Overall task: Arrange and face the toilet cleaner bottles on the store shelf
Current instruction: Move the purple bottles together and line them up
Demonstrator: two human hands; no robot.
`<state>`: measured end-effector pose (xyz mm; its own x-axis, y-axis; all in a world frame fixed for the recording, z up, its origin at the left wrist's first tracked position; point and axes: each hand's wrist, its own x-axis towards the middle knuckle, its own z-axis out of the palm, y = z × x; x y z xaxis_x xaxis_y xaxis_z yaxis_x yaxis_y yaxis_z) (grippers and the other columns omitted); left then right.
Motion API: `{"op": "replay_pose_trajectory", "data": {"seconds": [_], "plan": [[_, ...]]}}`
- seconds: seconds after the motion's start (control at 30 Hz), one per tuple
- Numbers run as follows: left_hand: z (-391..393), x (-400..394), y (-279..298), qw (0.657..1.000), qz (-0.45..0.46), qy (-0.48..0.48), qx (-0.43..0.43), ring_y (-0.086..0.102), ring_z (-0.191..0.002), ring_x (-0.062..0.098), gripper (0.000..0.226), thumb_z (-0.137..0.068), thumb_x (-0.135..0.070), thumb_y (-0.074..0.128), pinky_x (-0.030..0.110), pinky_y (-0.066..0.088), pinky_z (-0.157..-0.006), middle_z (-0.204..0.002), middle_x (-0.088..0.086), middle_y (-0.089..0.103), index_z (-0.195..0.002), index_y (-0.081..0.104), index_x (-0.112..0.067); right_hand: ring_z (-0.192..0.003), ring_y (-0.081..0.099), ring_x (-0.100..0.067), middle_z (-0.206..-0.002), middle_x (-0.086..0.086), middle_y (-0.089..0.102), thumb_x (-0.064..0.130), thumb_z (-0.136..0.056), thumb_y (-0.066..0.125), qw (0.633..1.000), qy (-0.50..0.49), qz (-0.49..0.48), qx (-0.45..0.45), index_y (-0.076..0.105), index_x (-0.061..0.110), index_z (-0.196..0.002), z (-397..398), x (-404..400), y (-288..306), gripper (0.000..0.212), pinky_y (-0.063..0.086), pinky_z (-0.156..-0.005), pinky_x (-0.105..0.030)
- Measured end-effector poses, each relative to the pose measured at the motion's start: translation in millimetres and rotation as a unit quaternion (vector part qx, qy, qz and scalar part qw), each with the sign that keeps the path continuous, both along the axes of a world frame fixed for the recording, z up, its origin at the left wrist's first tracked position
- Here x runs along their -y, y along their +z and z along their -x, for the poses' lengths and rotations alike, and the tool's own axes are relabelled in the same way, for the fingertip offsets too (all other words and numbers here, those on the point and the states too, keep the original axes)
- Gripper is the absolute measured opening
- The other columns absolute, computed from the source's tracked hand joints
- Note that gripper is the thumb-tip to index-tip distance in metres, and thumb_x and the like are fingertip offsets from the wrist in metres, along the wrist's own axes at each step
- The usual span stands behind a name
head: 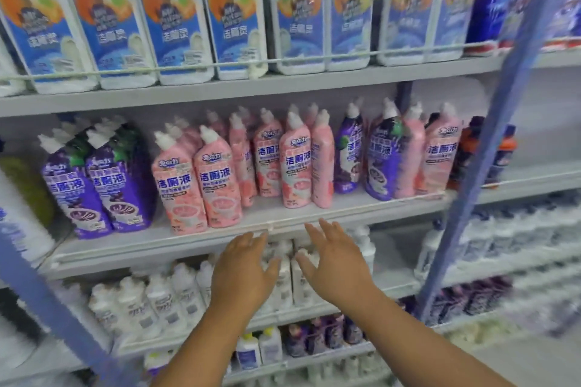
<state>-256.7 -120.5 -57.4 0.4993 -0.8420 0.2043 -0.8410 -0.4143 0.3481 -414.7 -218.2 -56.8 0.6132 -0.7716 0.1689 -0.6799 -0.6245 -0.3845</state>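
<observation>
Nearest, the left hand (243,273) and right hand (333,264) hover with fingers spread, holding nothing, just below the middle shelf (188,240), likely poised to straighten stock. Beyond them, pink bottles (217,179) and purple bottles (122,185) stand mixed there, some turned sideways.

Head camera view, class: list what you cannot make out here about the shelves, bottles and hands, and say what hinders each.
1. White bottles on the lower shelf: partly hidden behind the left hand and right hand.
2. Big white bottles on top: caps cut off by the upper edge.
3. Bottles at lower right: blurred, labels unreadable.
4. Small print on the pink bottles: too small.
</observation>
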Motion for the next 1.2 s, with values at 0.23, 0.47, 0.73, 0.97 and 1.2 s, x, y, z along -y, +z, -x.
{"op": "replay_pose_trajectory", "data": {"seconds": [0.23, 0.47, 0.73, 0.97, 1.2], "plan": [[64, 86, 10, 0.997, 0.031, -0.062, -0.022, 0.027, -0.148, 0.015, 0.063, -0.095, -0.054, 0.049, 0.033, 0.031, -0.116, -0.16, -0.005, 0.032, -0.153, 0.034, -0.034, -0.156, 0.007, -0.023, -0.168, -0.002, 0.013, 0.058, -0.098, 0.041, 0.997, -0.072, -0.023, 0.023, 0.017, 0.028, -0.159, 67, 71, 8, 0.072, 0.015, -0.126, -0.039], [79, 195, -1, 0.985, 0.093, -0.115, -0.091, 0.046, -0.134, 0.019, 0.058, -0.093, -0.04, 0.06, 0.035, 0.044, -0.105, -0.146, -0.002, 0.046, -0.146, 0.044, -0.024, -0.151, 0.023, -0.023, -0.164, -0.008, 0.026, 0.054, -0.095, 0.05, 0.989, -0.114, -0.025, 0.085, 0.02, 0.021, -0.158, 76, 159, 6, 0.077, 0.029, -0.121, -0.039], [97, 293, -4, 0.961, 0.164, -0.005, -0.221, 0.044, -0.137, 0.034, 0.083, -0.087, -0.029, 0.068, 0.039, 0.038, -0.113, -0.146, 0.02, 0.045, -0.154, 0.026, -0.006, -0.127, 0.05, -0.022, -0.14, -0.007, 0.045, 0.039, -0.093, 0.063, 0.959, -0.167, -0.043, 0.226, 0.026, 0.016, -0.154, 63, 230, 7, 0.075, 0.045, -0.1, -0.03], [85, 344, -16, 0.9, 0.206, 0.112, -0.366, 0.051, -0.134, 0.031, 0.092, -0.071, -0.057, 0.056, 0.046, 0.044, -0.107, -0.146, 0.012, 0.053, -0.149, 0.027, -0.017, -0.116, 0.046, -0.022, -0.12, -0.001, 0.04, 0.021, -0.088, 0.071, 0.925, -0.206, -0.024, 0.319, 0.041, 0.006, -0.142, 42, 235, -4, 0.063, 0.033, -0.099, -0.017], [90, 346, -8, 0.893, 0.207, 0.122, -0.381, 0.065, -0.09, 0.024, 0.041, -0.085, -0.028, 0.073, 0.027, 0.041, -0.073, -0.094, -0.001, 0.064, -0.117, 0.052, -0.012, -0.109, 0.063, -0.021, -0.126, -0.005, 0.06, 0.024, -0.089, 0.069, 0.883, -0.199, -0.136, 0.402, 0.045, 0.012, -0.136, 25, 244, -15, 0.054, 0.05, -0.091, -0.027]]}}
